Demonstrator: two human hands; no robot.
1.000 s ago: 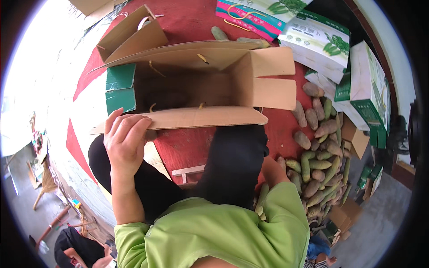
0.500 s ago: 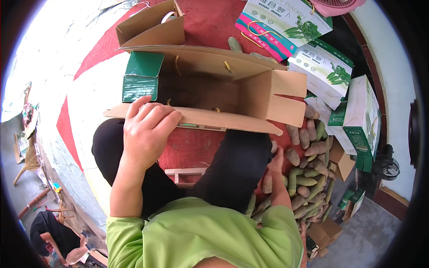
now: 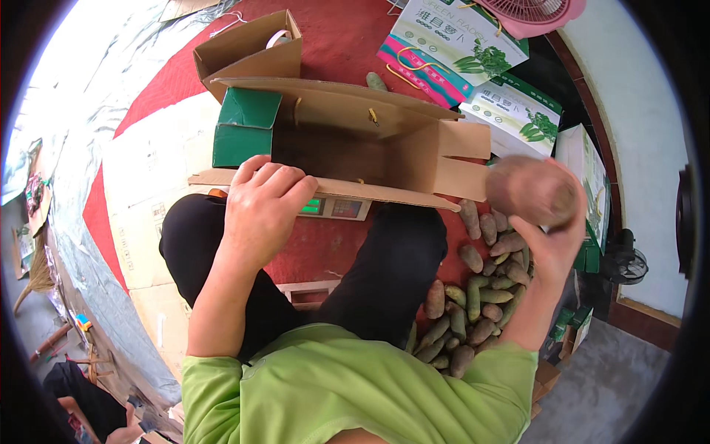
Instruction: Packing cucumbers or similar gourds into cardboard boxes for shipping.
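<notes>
An upright cardboard box [image 3: 347, 159] with its top flaps apart stands before my knees, yellow cord loops on its walls and a green flap at its left end. My left hand [image 3: 262, 203] has its fingers curled over the near flap. Beyond the box's right end, my right hand [image 3: 551, 240] holds up a thick, brownish-pink radish [image 3: 529, 189], blurred by motion. The box's floor is in shadow. Under the near flap shows a scale [image 3: 336, 208] with a lit green display and keys.
Beside my right knee lies a heap of brown-pink and green radishes [image 3: 481, 296]. White-green printed boxes [image 3: 510, 111], a pink fan [image 3: 529, 13] and a small black fan [image 3: 625, 259] stand along the right. A smaller carton [image 3: 251, 52] sits behind. Another person [image 3: 85, 396] is at lower left.
My right hand has come up from the heap with a radish, toward the box's right end. My left hand stays on the flap. The scale's display now shows.
</notes>
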